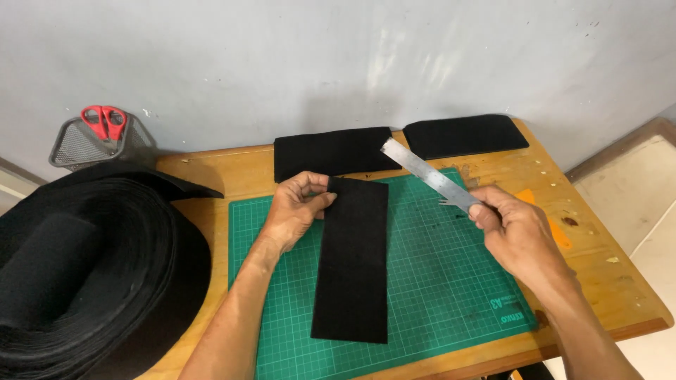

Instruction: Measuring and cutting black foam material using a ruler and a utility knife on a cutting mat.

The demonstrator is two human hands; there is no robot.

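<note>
a grey wall is standing behind a wooden table (pixel 232 172) that is carrying everything. a big roll of black felt (pixel 84 267) is lying well to the left of the left hand, with a wire mesh basket (pixel 74 144) holding red scissors (pixel 104 121) behind it. a green cutting mat (pixel 436 281) is spreading under both hands. two black pads (pixel 331 151) (pixel 465 135) are resting beyond the hands by the wall. a black felt strip (pixel 352 260) is lying lengthwise on the mat, its top corner being pinched by the grip of the left hand (pixel 299 207), fingers closed on it. the right hand (pixel 517 229) is clamping its grip on one end of a steel ruler (pixel 429 174), which is angling up and leftward from it.
</note>
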